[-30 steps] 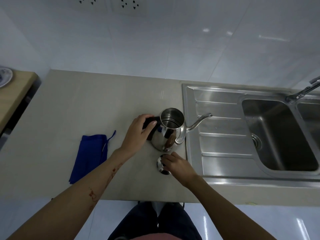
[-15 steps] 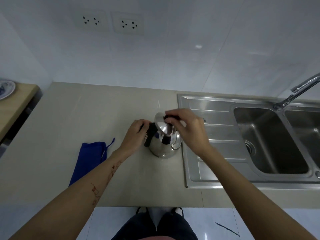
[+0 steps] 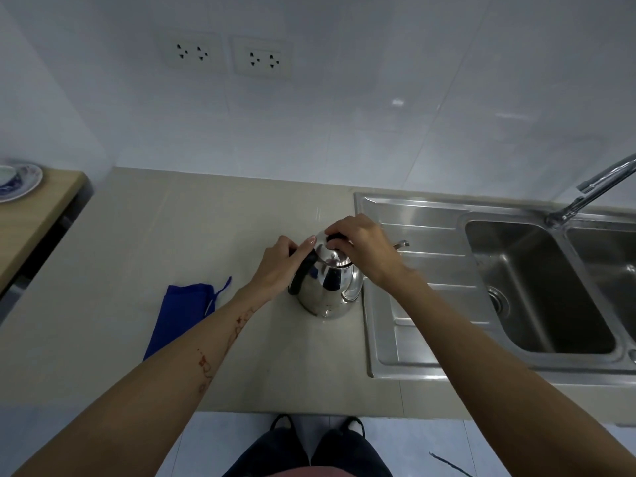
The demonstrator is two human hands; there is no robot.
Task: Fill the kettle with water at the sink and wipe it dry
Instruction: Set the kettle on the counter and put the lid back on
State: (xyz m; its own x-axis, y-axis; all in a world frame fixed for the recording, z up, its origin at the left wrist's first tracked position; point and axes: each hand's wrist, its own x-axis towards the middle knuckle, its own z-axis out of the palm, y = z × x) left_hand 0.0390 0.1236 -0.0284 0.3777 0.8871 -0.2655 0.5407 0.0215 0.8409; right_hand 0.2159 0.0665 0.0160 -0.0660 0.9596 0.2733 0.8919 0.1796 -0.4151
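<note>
1. Nearest: counter front edge (image 3: 309, 406), running left to right just above the person's legs; bare counter between that edge and the kettle, enough room to slide or lift toward the body.
2. Left of centre: blue cloth (image 3: 179, 315), folded flat on the counter, well apart from the kettle and untouched. Judged: wiping step not yet begun.
3. Centre: steel kettle (image 3: 328, 289), upright on the counter, just beside the sink's left rim (image 3: 365, 304), spout tip pointing right over the drainboard.
4. Left hand (image 3: 278, 270): closed around the kettle's black handle (image 3: 300, 275), thumb resting against the lid's edge.
5. Right hand (image 3: 364, 251): fingers pinched on the black knob of the lid (image 3: 330, 253), lid held at the kettle's mouth, slightly tilted; seated or loose cannot be told.
6. Progress, judged: water level hidden by the lid, so filling unconfirmed; no water visible at the tap (image 3: 592, 187).
7. Right and farther: drainboard (image 3: 430, 270) bare, basin (image 3: 537, 287) open and unobstructed; path from kettle to tap free across the drainboard, raised rim the only edge to clear.
8. Farthest: tiled wall with two sockets (image 3: 225, 55) well above; side table with a dish (image 3: 19, 182) far left.
</note>
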